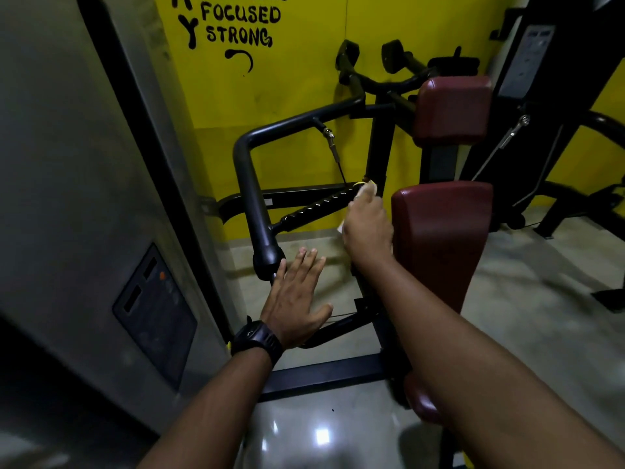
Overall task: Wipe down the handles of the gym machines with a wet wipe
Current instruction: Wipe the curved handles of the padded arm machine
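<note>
Right hand (367, 231) holds wet wipe (368, 190) on ribbed handle (318, 208) end

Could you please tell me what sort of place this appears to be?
Most likely a gym: a black weight machine with maroon pads, a ribbed handle, and a yellow wall painted with "FOCUSED STRONG".

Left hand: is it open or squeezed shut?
Open. The left hand has straight, slightly spread fingers and holds nothing.

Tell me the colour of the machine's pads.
The pads are dark red, close to maroon; the head view shows this best.
</note>
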Demonstrator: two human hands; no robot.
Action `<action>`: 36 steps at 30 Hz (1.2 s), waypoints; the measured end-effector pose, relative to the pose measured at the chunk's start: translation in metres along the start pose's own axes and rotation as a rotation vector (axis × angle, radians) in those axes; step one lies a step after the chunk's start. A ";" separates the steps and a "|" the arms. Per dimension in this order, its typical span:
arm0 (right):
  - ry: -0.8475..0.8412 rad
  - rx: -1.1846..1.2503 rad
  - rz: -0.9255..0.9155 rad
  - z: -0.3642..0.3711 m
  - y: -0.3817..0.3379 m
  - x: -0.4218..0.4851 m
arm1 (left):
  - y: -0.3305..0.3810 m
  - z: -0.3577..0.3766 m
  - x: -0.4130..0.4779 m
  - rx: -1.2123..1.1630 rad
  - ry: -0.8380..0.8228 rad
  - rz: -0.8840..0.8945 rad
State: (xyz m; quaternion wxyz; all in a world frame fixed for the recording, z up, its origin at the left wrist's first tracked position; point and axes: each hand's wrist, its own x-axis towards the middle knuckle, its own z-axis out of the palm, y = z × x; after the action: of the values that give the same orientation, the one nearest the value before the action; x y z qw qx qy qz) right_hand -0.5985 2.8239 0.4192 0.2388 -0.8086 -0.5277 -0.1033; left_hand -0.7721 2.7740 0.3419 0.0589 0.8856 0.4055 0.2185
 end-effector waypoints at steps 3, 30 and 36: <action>-0.013 0.064 0.079 -0.006 0.001 -0.006 | 0.000 0.000 0.000 0.010 -0.002 0.000; -0.066 0.390 0.282 -0.011 0.013 -0.059 | 0.006 0.004 -0.010 0.025 0.073 -0.420; -0.154 0.572 0.292 -0.004 0.028 -0.050 | 0.003 0.007 -0.009 0.034 0.080 -0.420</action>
State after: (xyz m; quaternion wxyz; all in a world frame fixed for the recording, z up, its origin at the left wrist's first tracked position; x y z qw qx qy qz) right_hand -0.5938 2.7720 0.3942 0.4278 -0.7813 -0.4306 0.1458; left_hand -0.7720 2.7659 0.3336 0.0719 0.7730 0.5870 0.2295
